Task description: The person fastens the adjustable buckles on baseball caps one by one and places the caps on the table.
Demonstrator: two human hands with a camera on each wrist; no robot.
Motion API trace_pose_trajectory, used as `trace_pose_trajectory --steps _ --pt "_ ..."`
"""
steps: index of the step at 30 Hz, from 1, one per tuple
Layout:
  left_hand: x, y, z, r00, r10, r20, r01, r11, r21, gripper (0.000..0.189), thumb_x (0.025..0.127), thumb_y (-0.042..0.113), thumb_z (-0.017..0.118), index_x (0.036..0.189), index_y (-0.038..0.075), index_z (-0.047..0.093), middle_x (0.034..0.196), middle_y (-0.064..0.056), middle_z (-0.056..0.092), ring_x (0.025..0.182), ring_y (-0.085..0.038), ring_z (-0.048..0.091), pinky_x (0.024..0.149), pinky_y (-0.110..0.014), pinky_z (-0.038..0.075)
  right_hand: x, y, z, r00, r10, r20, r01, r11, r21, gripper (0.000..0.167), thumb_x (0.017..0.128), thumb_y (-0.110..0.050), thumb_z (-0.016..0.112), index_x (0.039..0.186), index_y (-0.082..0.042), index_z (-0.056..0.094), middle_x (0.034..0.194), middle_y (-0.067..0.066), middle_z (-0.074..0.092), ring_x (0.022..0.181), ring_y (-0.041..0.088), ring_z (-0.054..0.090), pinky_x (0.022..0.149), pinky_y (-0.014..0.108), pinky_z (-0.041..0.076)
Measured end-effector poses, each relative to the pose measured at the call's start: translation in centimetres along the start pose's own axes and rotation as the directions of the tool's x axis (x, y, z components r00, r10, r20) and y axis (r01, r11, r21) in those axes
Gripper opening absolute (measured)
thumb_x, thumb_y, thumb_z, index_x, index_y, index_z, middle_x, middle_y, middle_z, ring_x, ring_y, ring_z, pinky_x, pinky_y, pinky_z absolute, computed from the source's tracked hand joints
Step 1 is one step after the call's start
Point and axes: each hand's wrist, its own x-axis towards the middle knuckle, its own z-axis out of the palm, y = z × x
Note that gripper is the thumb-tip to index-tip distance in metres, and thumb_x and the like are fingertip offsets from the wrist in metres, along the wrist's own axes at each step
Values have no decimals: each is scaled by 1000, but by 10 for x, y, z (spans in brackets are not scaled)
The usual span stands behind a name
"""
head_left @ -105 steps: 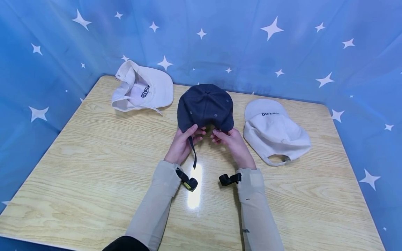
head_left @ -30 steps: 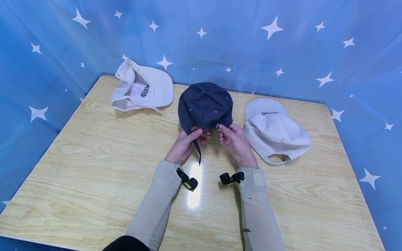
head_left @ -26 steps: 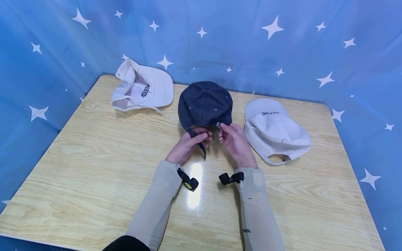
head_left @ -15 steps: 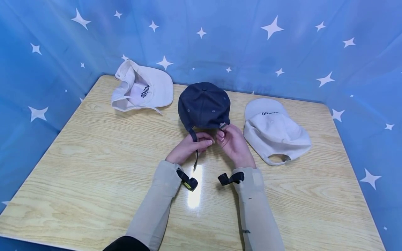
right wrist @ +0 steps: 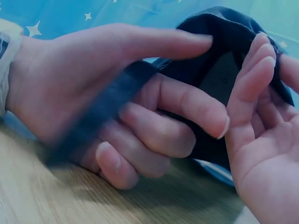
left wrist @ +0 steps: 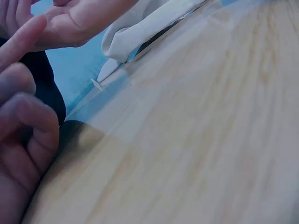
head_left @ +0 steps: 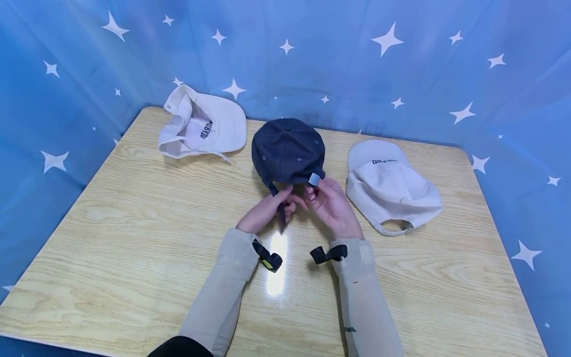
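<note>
A dark navy baseball cap (head_left: 287, 148) stands at the back middle of the table, its rear opening toward me. My right hand (head_left: 331, 206) pinches the cap's rear edge beside a shiny metal buckle (head_left: 314, 179). My left hand (head_left: 269, 210) is just below the opening, thumb raised and apart from the loosely bent fingers. The cap's loose strap (right wrist: 105, 112) runs across the left palm in the right wrist view, its free end blurred and dangling. In the left wrist view, the left fingers (left wrist: 32, 121) are near the dark cap.
A white cap (head_left: 227, 124) lies on its side at the back left, its inside showing. Another pale cap (head_left: 394, 186) rests right of my right hand. The wooden table (head_left: 134, 248) ends at a blue star-patterned curtain (head_left: 312, 64).
The buckle has turned so its bright face shows, and the navy cap has shifted slightly left. My left thumb has come off the strap and lifted, while the strap swings below.
</note>
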Motion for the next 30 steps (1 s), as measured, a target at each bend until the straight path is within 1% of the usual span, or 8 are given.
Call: trace_pose_trajectory --steps 4,8,10,13,18,21,26,30 --pt "0 1 1 999 -33 -26 33 999 12 68 95 50 23 94 -4 64 83 -16 56 62 -24 44 54 -31 38 -1 -1 0 999 20 38 -20 1000 1 16 93 -6 44 86 -1 58 74 10 58 60 12 50 53 19 40" --pt "2 -2 -1 998 -8 -64 7 1000 -28 60 95 46 31 93 -4 64 65 -13 51 46 -22 36 42 -30 32 -1 -2 1 999 40 29 -41 999 18 12 92 -5 48 85 -1 57 74 9 58 61 12 51 52 17 40" --pt "3 -5 -2 996 16 -89 -21 998 -54 50 94 39 39 94 -4 64 57 -7 43 45 -19 34 44 -28 35 -1 -1 1 998 45 33 -46 998 37 12 92 -6 47 86 -2 56 74 9 58 62 12 52 52 17 41" --pt "5 -12 -5 990 41 -133 -58 991 -124 31 91 28 52 95 -2 63 60 -3 47 48 -12 39 50 -25 42 -1 -1 -1 998 31 54 -35 996 78 13 93 -6 45 87 -2 56 74 9 57 61 12 50 54 19 41" --pt "9 -24 -11 980 124 -154 -172 920 -352 14 84 9 61 95 1 61 79 -6 56 58 -12 50 58 -26 45 0 -1 -4 999 -12 39 7 993 121 7 89 -9 52 86 -3 56 73 7 55 59 11 47 53 18 37" --pt "9 -26 -12 970 177 -165 -230 883 -408 10 84 2 59 94 2 62 84 -8 57 66 -15 53 64 -27 46 1 -1 -3 1000 -20 14 18 995 103 8 90 -9 51 86 -4 56 72 6 55 58 11 47 53 18 36" --pt "9 -24 -12 957 188 -220 -267 868 -420 11 85 -3 55 91 3 62 91 -9 58 79 -18 56 72 -27 46 0 -1 -2 1000 1 -21 0 999 40 19 94 -8 43 84 -5 58 72 8 56 61 14 48 56 21 39" --pt "9 -23 -12 954 190 -232 -277 854 -440 11 85 -3 55 91 3 62 90 -10 59 79 -19 56 73 -29 46 0 -1 -3 997 7 -81 -7 1000 3 17 93 -9 47 85 -5 61 73 7 56 65 16 49 59 23 40"
